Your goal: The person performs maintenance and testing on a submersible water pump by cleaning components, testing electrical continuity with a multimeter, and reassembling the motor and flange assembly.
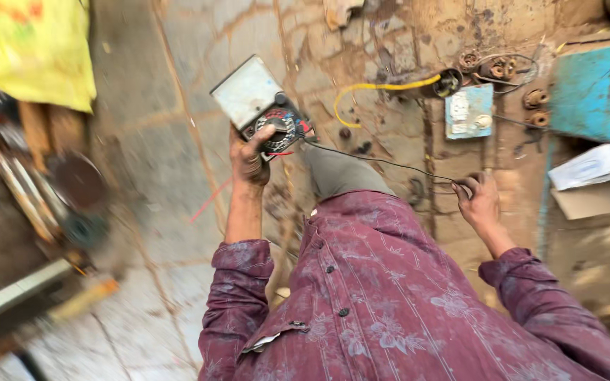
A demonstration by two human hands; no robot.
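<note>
My left hand [249, 159] grips an analogue multimeter [257, 104] with a pale dial face and a round selector knob, my thumb lying on the knob. A thin black lead [383, 162] runs from the meter across my knee to my right hand [479, 201], which pinches the lead's far end low over the dirty floor. A red lead hangs from the meter beside my left wrist. Both of my arms wear maroon patterned shirt sleeves.
A yellow wire [375, 88] curls to a black round part [448, 82] on the cracked floor. A pale blue switch plate [468, 111], small coils [503, 68], a turquoise board [598, 92] and white paper [594, 166] lie at right. Yellow cloth [37, 49] hangs at top left.
</note>
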